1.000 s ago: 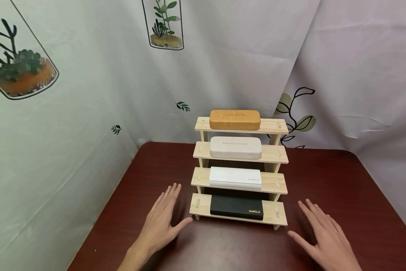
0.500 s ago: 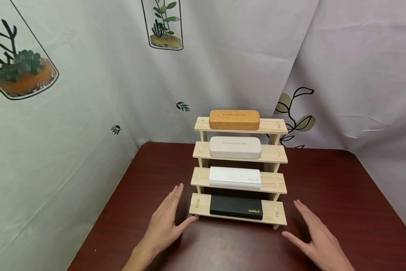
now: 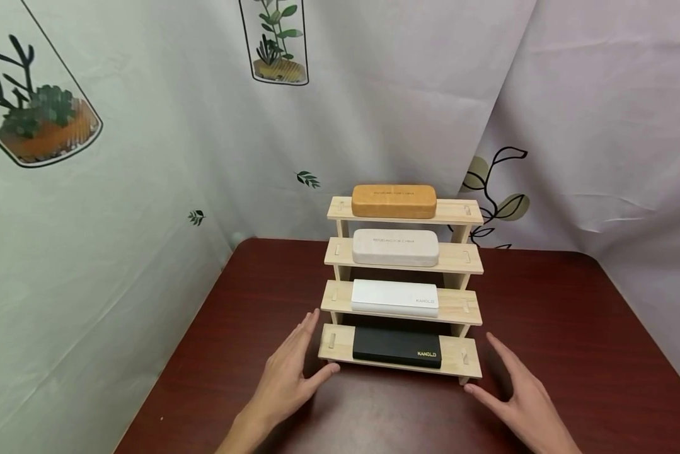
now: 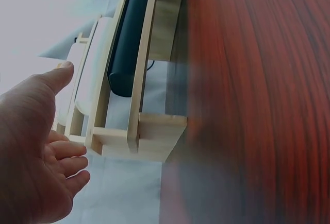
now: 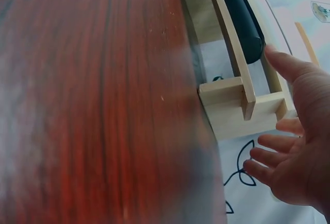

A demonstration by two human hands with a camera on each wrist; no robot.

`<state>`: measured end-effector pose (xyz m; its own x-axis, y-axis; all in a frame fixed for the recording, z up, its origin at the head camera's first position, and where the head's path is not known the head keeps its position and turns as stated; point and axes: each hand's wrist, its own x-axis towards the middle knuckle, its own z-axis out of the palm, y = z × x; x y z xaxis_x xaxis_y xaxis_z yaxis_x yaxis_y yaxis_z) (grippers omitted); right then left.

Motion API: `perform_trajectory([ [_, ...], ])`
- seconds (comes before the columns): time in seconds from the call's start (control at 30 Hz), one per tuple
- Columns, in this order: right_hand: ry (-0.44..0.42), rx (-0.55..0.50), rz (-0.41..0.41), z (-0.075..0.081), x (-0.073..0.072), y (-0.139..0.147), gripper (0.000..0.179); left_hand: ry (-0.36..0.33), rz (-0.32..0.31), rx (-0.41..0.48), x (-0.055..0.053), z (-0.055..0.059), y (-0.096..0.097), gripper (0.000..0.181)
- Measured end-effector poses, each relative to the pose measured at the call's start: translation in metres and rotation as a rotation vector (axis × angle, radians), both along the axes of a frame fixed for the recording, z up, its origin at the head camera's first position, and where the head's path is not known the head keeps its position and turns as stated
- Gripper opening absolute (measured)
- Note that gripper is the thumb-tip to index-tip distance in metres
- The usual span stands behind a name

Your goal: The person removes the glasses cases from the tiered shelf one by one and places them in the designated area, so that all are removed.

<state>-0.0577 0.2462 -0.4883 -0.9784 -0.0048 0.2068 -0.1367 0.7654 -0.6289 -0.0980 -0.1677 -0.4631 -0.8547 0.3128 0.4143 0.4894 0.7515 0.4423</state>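
A four-tier wooden stand [image 3: 454, 257] stands upright on a dark red table [image 3: 260, 284], its tiers stepping up toward the back. On the stand's top tier rests a tan case [image 3: 394, 203]; on the tier below lies a pale grey case [image 3: 395, 248]; on the third, a white case [image 3: 393, 296]; and on the stand's lowest, front tier, a black case [image 3: 396, 348] with gold lettering. The left hand [image 3: 285, 381] is just beside the stand's left end, fingers loosely extended, thumb spread away toward the front corner. The right hand [image 3: 521, 400] is just beside the stand's right end, likewise relaxed, its thumb spread toward the other front corner. Whether either touches the wood cannot be told. Behind the stand hangs a pale cloth [image 3: 402, 113] printed with plants.
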Motion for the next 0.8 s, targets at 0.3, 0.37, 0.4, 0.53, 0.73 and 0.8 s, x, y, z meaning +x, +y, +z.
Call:
perform_trajectory([
  [0.3, 0.052, -0.035, -0.033, -0.003, -0.004, -0.005, 0.098, -0.059, -0.064, 0.079, 0.003, -0.003, 0.018, 0.099],
  [0.37, 0.068, -0.04, -0.04, -0.004, -0.005, -0.006, 0.097, -0.084, -0.07, 0.098, 0.004, -0.004, 0.021, 0.098],
  [0.4, 0.077, -0.045, -0.042, -0.005, -0.005, -0.006, 0.096, -0.096, -0.072, 0.107, 0.004, -0.004, 0.022, 0.097],
  [0.53, 0.103, -0.061, -0.044, -0.007, -0.007, -0.006, 0.095, -0.137, -0.077, 0.134, 0.003, -0.006, 0.025, 0.094],
  [0.73, 0.115, -0.096, -0.022, -0.01, -0.008, -0.006, 0.094, -0.147, -0.092, 0.157, 0.0, -0.011, 0.029, 0.089],
  [0.8, 0.121, -0.101, -0.013, -0.011, -0.008, -0.007, 0.093, -0.143, -0.096, 0.168, -0.001, -0.012, 0.03, 0.088],
])
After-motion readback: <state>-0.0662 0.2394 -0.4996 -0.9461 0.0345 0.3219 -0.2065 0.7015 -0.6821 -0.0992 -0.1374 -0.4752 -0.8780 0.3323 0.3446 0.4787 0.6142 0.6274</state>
